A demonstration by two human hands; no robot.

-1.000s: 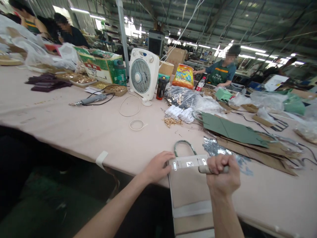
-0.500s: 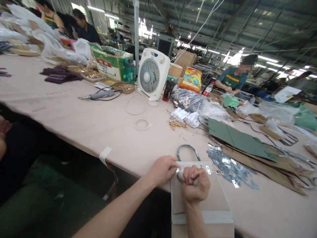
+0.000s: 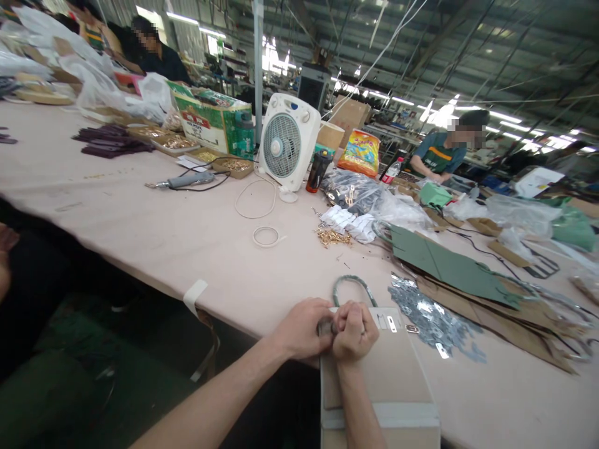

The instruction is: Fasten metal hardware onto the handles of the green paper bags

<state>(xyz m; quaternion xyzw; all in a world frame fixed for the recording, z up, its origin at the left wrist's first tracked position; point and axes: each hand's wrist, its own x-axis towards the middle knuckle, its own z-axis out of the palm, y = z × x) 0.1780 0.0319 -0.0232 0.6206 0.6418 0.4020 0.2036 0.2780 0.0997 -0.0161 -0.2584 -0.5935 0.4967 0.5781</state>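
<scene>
My left grip (image 3: 299,328) and right grip (image 3: 354,330) clench a small grey tool (image 3: 325,326) atop the beige bag panel (image 3: 388,374); slipping could scratch it.

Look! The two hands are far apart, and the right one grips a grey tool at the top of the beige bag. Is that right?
Not quite: the head view shows the left hand and right hand pressed together, not far apart. The right hand does grip a grey tool at the top of the beige bag.
</scene>
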